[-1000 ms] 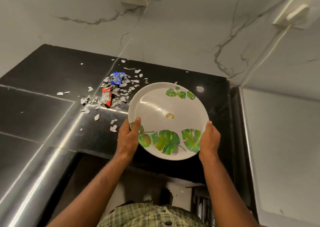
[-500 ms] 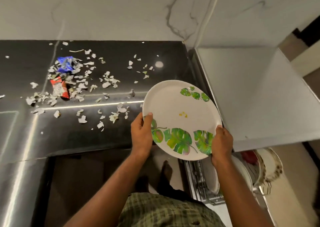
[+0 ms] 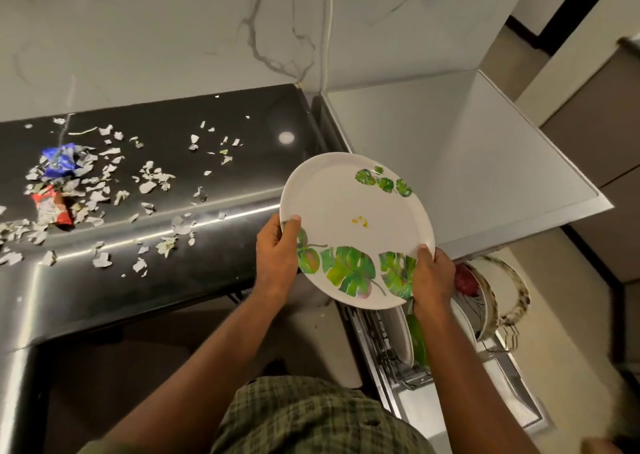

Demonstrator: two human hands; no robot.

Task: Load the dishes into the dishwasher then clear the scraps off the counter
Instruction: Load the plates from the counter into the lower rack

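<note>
Left hand [image 3: 277,257]: grips the plate's [image 3: 349,211] left rim, thumb on top.
Right hand [image 3: 433,277]: grips its right rim.
Rack [image 3: 391,346]: below the right hand.
Scraps [image 3: 104,190]: left of the left hand, on the counter [image 3: 207,280].

A white marble wall [image 3: 173,37] with grey veins rose behind; a white cord [image 3: 327,27] ran down its corner.

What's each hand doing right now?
Left hand: holding the leaf-print plate by its left rim.
Right hand: holding the same plate by its lower right rim.
</note>
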